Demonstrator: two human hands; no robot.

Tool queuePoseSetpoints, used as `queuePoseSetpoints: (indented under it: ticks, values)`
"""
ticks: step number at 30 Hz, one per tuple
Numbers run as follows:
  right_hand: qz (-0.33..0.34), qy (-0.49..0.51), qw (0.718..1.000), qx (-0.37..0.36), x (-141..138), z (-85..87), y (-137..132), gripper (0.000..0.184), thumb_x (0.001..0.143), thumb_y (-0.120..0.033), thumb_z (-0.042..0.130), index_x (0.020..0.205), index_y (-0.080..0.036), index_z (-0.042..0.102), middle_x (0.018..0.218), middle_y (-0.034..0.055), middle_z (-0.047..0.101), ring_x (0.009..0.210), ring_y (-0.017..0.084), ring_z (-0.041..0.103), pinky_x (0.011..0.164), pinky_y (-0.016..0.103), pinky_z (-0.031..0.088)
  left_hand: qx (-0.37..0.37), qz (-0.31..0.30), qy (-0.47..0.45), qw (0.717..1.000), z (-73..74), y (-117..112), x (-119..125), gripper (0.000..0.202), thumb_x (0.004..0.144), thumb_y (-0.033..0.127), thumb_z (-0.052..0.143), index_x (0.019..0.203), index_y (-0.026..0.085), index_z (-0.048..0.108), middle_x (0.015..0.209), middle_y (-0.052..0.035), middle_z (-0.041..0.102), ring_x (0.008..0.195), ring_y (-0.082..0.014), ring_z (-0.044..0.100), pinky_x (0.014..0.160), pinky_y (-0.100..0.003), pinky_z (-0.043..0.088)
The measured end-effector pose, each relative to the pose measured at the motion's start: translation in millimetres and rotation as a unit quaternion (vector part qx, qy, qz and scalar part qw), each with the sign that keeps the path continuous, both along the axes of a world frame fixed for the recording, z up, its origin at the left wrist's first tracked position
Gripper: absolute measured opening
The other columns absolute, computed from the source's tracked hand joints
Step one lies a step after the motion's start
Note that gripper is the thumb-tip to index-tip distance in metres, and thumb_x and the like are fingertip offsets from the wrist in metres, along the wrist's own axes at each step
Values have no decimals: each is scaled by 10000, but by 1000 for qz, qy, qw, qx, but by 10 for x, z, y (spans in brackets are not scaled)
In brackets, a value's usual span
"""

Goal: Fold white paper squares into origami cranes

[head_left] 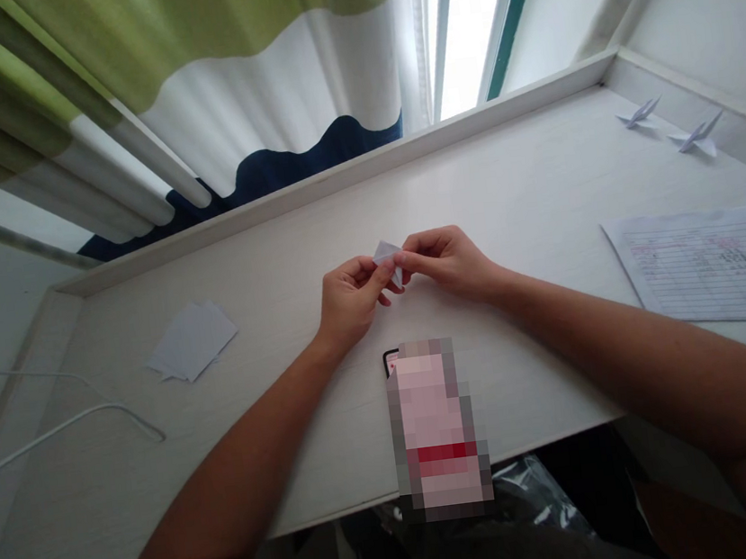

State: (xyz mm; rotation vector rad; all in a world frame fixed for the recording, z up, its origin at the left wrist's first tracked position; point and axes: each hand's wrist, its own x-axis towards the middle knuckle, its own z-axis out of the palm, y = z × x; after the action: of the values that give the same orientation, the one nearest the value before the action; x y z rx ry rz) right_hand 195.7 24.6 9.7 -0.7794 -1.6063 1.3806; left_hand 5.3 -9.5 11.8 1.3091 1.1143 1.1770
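A small folded piece of white paper (386, 250) is held up above the middle of the desk, between both hands. My left hand (352, 297) pinches its left and lower side with thumb and fingers. From the right, my right hand (442, 260) grips its other edge between thumb and forefinger. Part of the paper hides behind the fingertips. Below the hands lies a phone (392, 360), mostly blurred out by large pixels. Off to the left rests a loose stack of white paper squares (198, 339).
Two folded paper cranes (639, 114) (699, 136) stand at the desk's back right. Lined written sheets (717, 264) lie at the right. A white cable (111, 406) crosses the left side. The desk's raised rim (334, 184) runs along the curtain (265, 66).
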Motion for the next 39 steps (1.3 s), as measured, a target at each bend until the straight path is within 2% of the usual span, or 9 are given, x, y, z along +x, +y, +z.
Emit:
queuePoseSetpoints:
  ticks: [8,14,23,30,32,36,39]
  values:
    - [-42,-11,999,31,-14,35,-34,462,922,-639,769,761,-209,724,742,31,749,702,164,686,684,326,572,-26,-8,-11,1000,14,-10,8,446,769,560,944,858,173,740,841,-67,823,741,-197,788,549,-246,538]
    - [-62,-14,997,38,-35,-11,-42,487,931,-667,741,759,-215,692,693,15,713,651,151,639,632,316,538,-55,-50,5,997,14,-9,12,455,800,584,911,871,157,772,925,-110,846,749,-212,809,569,-252,527]
    - [-24,-8,1000,3,-45,-89,-16,487,922,-660,762,795,-201,660,698,23,699,645,148,634,611,303,519,-71,-85,-17,994,-11,17,-11,490,818,624,888,838,158,737,869,-102,816,707,-213,787,583,-292,554]
    - [-13,-3,1000,1,-34,-124,25,460,918,-624,782,788,-198,666,699,13,688,644,145,633,614,300,533,-63,-79,-23,995,-22,22,-8,520,796,637,902,844,151,726,816,-75,786,661,-165,733,576,-265,548]
    - [-3,8,1000,3,-30,-140,39,438,914,-622,784,862,-197,690,770,16,700,654,140,630,626,307,552,-53,-79,-23,995,-31,26,-9,524,791,640,905,824,151,721,757,-50,752,647,-146,703,581,-253,546]
    - [-65,15,996,60,0,-140,49,354,880,-502,843,1069,-242,693,993,20,702,788,157,664,706,333,603,-48,-83,-19,995,-41,37,-26,487,808,603,902,785,155,714,679,-22,704,610,-121,645,601,-245,538]
    - [-77,-33,987,138,36,-112,45,189,913,-402,810,995,-261,716,1055,38,701,985,214,695,846,397,628,-37,-79,-5,996,-37,42,-42,413,833,541,884,810,155,740,654,-8,687,600,-112,616,640,-251,528]
